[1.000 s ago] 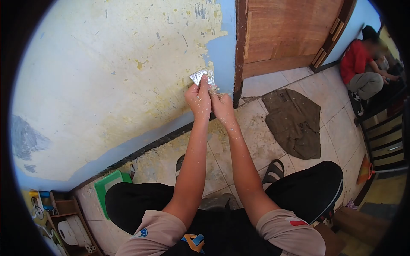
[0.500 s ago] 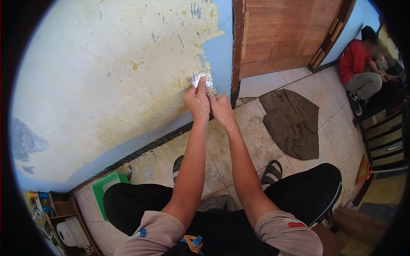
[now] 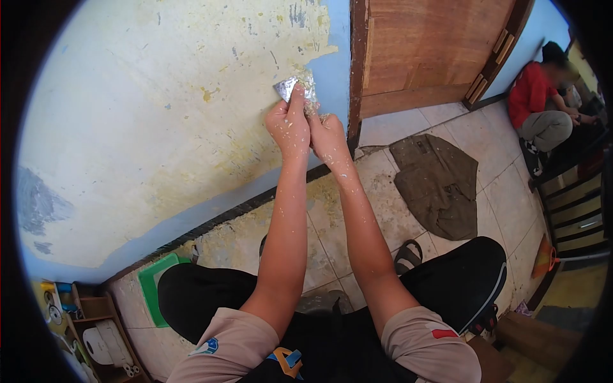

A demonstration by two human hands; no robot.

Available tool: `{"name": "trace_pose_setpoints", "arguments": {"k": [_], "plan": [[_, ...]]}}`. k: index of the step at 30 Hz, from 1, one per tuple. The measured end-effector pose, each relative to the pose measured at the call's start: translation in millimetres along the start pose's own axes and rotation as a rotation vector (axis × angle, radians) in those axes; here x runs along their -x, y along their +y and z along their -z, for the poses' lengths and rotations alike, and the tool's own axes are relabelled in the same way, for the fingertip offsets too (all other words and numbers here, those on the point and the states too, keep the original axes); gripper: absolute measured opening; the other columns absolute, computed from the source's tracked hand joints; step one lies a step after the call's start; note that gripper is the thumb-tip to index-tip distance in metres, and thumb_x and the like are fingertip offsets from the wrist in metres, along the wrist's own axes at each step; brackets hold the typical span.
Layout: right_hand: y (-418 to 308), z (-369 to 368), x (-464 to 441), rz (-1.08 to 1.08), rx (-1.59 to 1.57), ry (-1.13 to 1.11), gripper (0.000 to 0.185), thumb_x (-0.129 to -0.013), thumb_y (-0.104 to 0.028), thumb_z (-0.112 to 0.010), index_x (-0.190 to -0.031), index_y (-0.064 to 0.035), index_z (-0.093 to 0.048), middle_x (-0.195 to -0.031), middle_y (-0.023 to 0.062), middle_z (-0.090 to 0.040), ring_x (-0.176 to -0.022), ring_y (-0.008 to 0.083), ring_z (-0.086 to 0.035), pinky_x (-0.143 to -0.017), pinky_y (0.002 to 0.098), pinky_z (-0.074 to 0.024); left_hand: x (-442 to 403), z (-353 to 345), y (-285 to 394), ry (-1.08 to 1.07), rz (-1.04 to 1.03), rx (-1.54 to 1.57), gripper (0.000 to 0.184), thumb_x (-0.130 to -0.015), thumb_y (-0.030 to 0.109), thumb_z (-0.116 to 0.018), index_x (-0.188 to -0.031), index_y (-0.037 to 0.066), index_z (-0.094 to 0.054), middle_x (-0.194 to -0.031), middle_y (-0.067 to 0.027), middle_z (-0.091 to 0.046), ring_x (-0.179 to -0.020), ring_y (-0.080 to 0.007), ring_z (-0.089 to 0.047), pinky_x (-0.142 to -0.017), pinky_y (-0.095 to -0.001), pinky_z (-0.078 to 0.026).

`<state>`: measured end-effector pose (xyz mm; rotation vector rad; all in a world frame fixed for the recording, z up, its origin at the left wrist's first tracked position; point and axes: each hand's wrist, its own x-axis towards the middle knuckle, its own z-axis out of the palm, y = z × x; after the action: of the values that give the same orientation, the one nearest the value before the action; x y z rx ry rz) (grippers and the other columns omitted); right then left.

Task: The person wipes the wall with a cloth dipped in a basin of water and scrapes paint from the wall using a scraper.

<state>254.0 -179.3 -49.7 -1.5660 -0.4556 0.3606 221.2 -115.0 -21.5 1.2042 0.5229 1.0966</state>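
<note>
A shiny metal scraper [image 3: 287, 87] lies against the wall [image 3: 211, 127], near where the bare cream patch meets blue paint. My left hand [image 3: 288, 129] is closed on it, the thumb stretched up along the blade. Close beside it, my right hand [image 3: 329, 138] is also closed around the lower part of the tool; the handle is hidden by the fingers. Crumbled paint clings to the blade and gathers between the hands. Pale flakes speckle both hands and forearms.
A brown door [image 3: 428, 51] stands right of the wall. Dark crumpled cloth [image 3: 437, 185] lies on the tiles among paint debris. A green tray [image 3: 150, 290] and a small shelf [image 3: 96, 306] are at lower left. A person in red [image 3: 533, 96] crouches at far right, beside black railings [image 3: 578, 204].
Both hands and the scraper have moved up the wall and slightly left, still together. The arms are stretched further. The grip looks the same.
</note>
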Motion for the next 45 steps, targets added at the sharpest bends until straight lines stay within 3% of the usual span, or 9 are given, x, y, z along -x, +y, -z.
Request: {"name": "trace_pose_setpoints", "arguments": {"k": [1,3,4,6,13,18,25,30,45], "plan": [[-4.0,1.0,3.2,-0.007,0.003,0.002,0.065,-0.098,-0.047,-0.057,-0.068,0.0104,-0.061,-0.053,0.0215,-0.056,-0.050,0.0260,-0.055,-0.055,0.0452,-0.0447,0.3,0.7,4.2,0.000,0.008,-0.002,0.028,-0.095,0.019,-0.071,-0.076,-0.002,-0.068,-0.070,0.0002,-0.061,-0.058,-0.0058,-0.047,-0.051,-0.0247,-0.038],[-13.9,2.6,7.6,0.034,0.003,-0.009,0.069,-0.100,-0.049,-0.054,-0.060,0.0061,-0.058,-0.049,0.0067,-0.050,-0.050,0.0135,-0.049,-0.047,0.0348,-0.0388,-0.4,0.9,12.4,-0.025,0.016,-0.018,0.027,-0.094,0.019,-0.072,-0.076,-0.001,-0.069,-0.069,0.0024,-0.060,-0.058,-0.0048,-0.042,-0.051,-0.0250,-0.033],[-12.9,2.3,9.0,0.044,0.003,-0.008,0.069,-0.100,-0.049,-0.054,-0.060,0.0061,-0.058,-0.049,0.0067,-0.050,-0.050,0.0135,-0.049,-0.047,0.0348,-0.0388,0.2,2.7,9.4,-0.027,0.007,-0.012,0.027,-0.094,0.019,-0.072,-0.076,-0.001,-0.069,-0.069,0.0024,-0.060,-0.058,-0.0048,-0.042,-0.051,-0.0250,-0.033],[3.9,-0.5,16.8,-0.014,0.094,0.024,0.064,-0.098,-0.047,-0.056,-0.069,0.0101,-0.062,-0.053,0.0215,-0.055,-0.050,0.0255,-0.056,-0.055,0.0450,-0.0446,5.9,13.9,-11.1,-0.011,0.005,-0.052,0.027,-0.094,0.020,-0.072,-0.077,0.000,-0.069,-0.069,0.0017,-0.061,-0.060,-0.0048,-0.046,-0.053,-0.0250,-0.036],[51.4,-10.7,24.0,-0.046,0.069,0.028,0.062,-0.098,-0.044,-0.057,-0.071,0.0116,-0.062,-0.056,0.0236,-0.057,-0.053,0.0253,-0.059,-0.056,0.0455,-0.0457,17.0,34.1,-43.9,0.013,0.059,-0.097,0.035,-0.094,0.025,-0.071,-0.077,-0.005,-0.071,-0.064,-0.0005,-0.062,-0.060,-0.0059,-0.050,-0.055,-0.0264,-0.041],[55.1,-20.6,15.5,0.012,0.021,0.079,0.060,-0.099,-0.041,-0.056,-0.071,0.0121,-0.061,-0.054,0.0172,-0.058,-0.050,0.0211,-0.057,-0.052,0.0420,-0.0450,12.5,26.4,-36.5,0.033,-0.067,-0.216,0.035,-0.094,0.026,-0.071,-0.078,-0.005,-0.071,-0.061,-0.0013,-0.061,-0.058,-0.0064,-0.049,-0.054,-0.0284,-0.040],[-21.5,-8.8,2.4,-0.039,-0.219,-0.071,0.057,-0.100,-0.038,-0.055,-0.068,0.0093,-0.060,-0.053,0.0110,-0.057,-0.049,0.0170,-0.053,-0.048,0.0369,-0.0424,-9.9,1.0,30.5,-0.014,-0.151,-0.327,0.034,-0.094,0.026,-0.070,-0.082,-0.006,-0.072,-0.060,-0.0033,-0.062,-0.057,-0.0071,-0.049,-0.054,-0.0298,-0.041],[-12.0,-6.1,25.4,-0.126,-0.284,-0.064,0.057,-0.100,-0.042,-0.057,-0.061,-0.0006,-0.055,-0.052,0.0035,-0.050,-0.044,0.0113,-0.046,-0.041,0.0318,-0.0329,2.6,13.3,6.0,-0.024,-0.120,-0.228,0.035,-0.094,0.025,-0.070,-0.081,-0.007,-0.072,-0.061,-0.0050,-0.063,-0.058,-0.0073,-0.051,-0.055,-0.0309,-0.042],[-2.0,-5.4,36.8,-0.216,-0.313,-0.082,0.054,-0.101,-0.042,-0.055,-0.062,-0.0049,-0.051,-0.051,0.0003,-0.046,-0.039,0.0100,-0.039,-0.036,0.0296,-0.0263,16.1,20.4,4.2,-0.055,-0.042,-0.237,0.034,-0.094,0.023,-0.070,-0.082,-0.008,-0.071,-0.064,-0.0065,-0.066,-0.059,-0.0102,-0.062,-0.054,-0.0299,-0.049]]}}
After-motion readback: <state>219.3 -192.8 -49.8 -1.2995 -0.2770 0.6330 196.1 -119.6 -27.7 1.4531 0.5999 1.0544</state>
